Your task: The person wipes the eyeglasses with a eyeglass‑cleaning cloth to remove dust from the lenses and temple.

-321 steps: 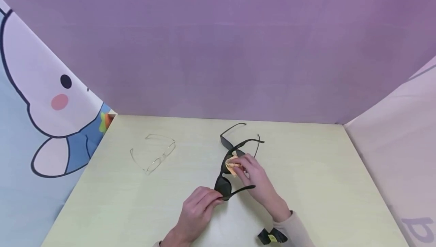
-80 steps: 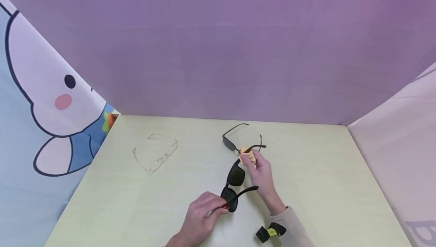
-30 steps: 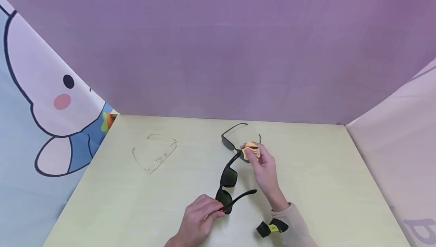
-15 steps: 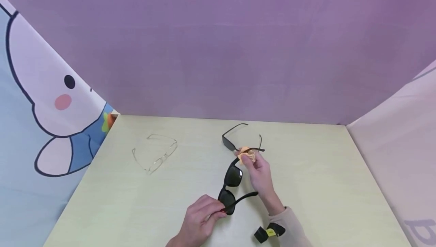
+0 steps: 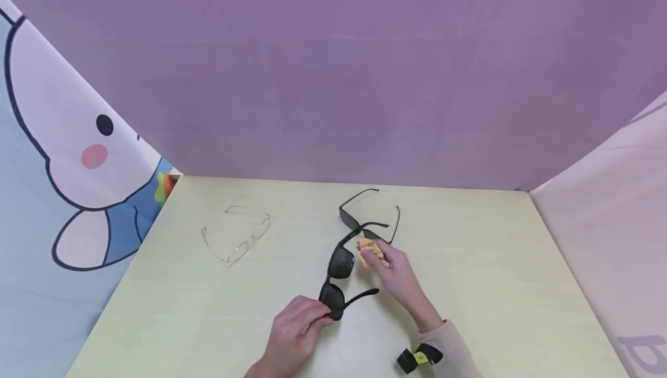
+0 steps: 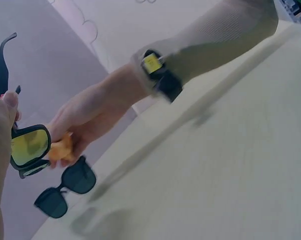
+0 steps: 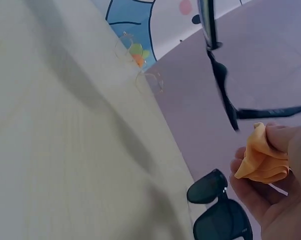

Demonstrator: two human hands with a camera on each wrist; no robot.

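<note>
In the head view my left hand (image 5: 293, 334) pinches black sunglasses (image 5: 341, 263) by the hinge corner nearest me, lenses tilted upright and temples pointing right. My right hand (image 5: 398, 276) holds a crumpled orange cloth (image 5: 371, 249) between thumb and fingers, just right of the upper lens and apart from it. The right wrist view shows the cloth (image 7: 264, 157) bunched in the right hand (image 7: 285, 190), below the frame's far temple. A second pair of dark sunglasses (image 5: 348, 219) rests on the table behind, partly overlapped by the held pair.
Thin-rimmed clear glasses (image 5: 242, 248) lie with temples spread on the left of the pale table (image 5: 500, 285). A purple backdrop (image 5: 333, 77) stands behind. A black device with a yellow label (image 5: 420, 358) is strapped at the right wrist.
The right hand and cloth have come off the far temple and moved toward me and left. The held sunglasses have shifted slightly left with the left hand, their far temple now uncovered.
</note>
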